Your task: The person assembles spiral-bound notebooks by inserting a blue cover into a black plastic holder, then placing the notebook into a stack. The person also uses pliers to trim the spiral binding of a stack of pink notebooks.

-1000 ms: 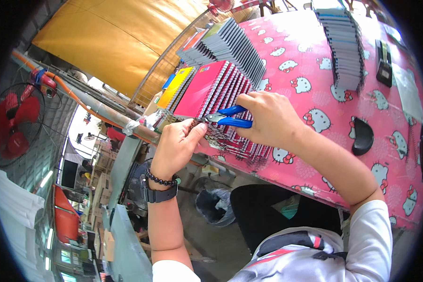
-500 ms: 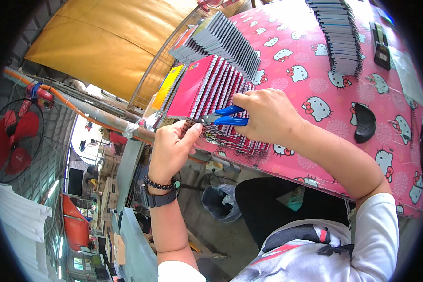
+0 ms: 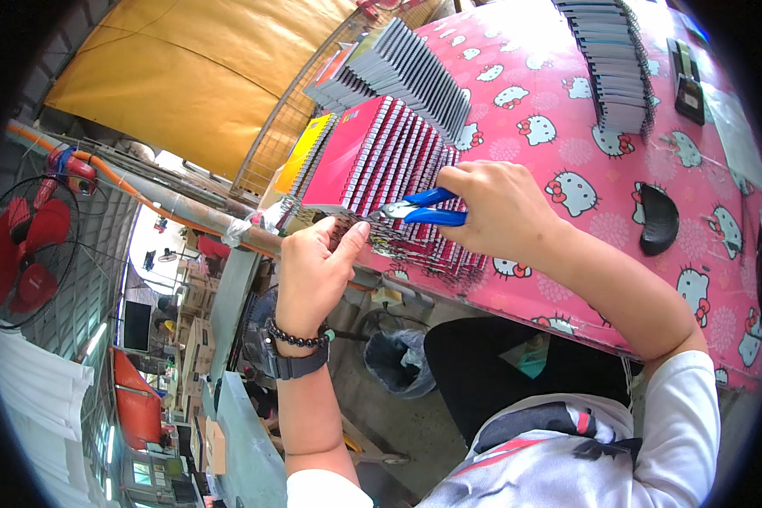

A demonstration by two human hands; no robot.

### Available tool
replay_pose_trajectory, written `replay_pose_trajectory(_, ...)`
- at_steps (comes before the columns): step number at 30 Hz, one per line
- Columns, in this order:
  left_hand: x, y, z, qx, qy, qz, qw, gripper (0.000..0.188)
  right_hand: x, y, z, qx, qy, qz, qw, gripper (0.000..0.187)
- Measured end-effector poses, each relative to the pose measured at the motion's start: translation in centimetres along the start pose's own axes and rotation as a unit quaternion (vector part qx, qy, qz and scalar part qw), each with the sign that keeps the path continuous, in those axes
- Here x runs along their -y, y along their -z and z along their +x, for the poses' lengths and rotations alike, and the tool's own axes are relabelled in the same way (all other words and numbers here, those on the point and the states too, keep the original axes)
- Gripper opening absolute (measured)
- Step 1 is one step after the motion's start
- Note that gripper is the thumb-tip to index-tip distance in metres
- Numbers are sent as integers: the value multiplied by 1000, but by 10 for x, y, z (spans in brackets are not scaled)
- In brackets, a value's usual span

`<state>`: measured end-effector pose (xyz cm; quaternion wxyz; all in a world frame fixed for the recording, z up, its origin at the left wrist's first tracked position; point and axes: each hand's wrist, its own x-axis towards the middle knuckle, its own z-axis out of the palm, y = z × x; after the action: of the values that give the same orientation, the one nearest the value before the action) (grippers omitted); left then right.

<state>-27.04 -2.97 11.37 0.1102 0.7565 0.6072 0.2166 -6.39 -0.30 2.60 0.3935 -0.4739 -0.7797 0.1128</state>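
Note:
A stack of red spiral notebooks [image 3: 347, 161] stands near the table's left edge, with its wire-bound side turned right. My right hand [image 3: 504, 212] is closed round the blue handles of a pair of side cutters [image 3: 434, 218]. The cutters' metal jaws are at the near corner of the stack, beside the wire binding. My left hand [image 3: 313, 275] holds that same corner, thumb on the near side by the jaws and fingers curled against the notebooks' edge. Its fingertips are partly hidden. Yellow spiral notebooks [image 3: 305, 157] stand just left of the red ones.
Behind are stacks of grey-edged spiral notebooks [image 3: 411, 72]. Another tall row of bound notebooks [image 3: 610, 76] stands at the far right. A black curved object [image 3: 657, 220] lies on the pink patterned tablecloth [image 3: 584, 254]. Below the table edge is a lined bin [image 3: 398, 364].
The side cutters and my right hand have shifted slightly right, so the jaws sit a little farther along the near corner. My left thumb has moved slightly right too.

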Motion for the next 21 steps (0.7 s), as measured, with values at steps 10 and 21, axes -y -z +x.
replay_pose_trajectory(10, 3, -16, -3, -28, -33, 48, 998, 30, -21, -18, -3, -107, 83, -17, 991, 41)
replay_pose_trajectory(21, 3, -18, -4, -40, -26, 31, 998, 28, -13, -12, -4, 29, 2, 20, 999, 39)
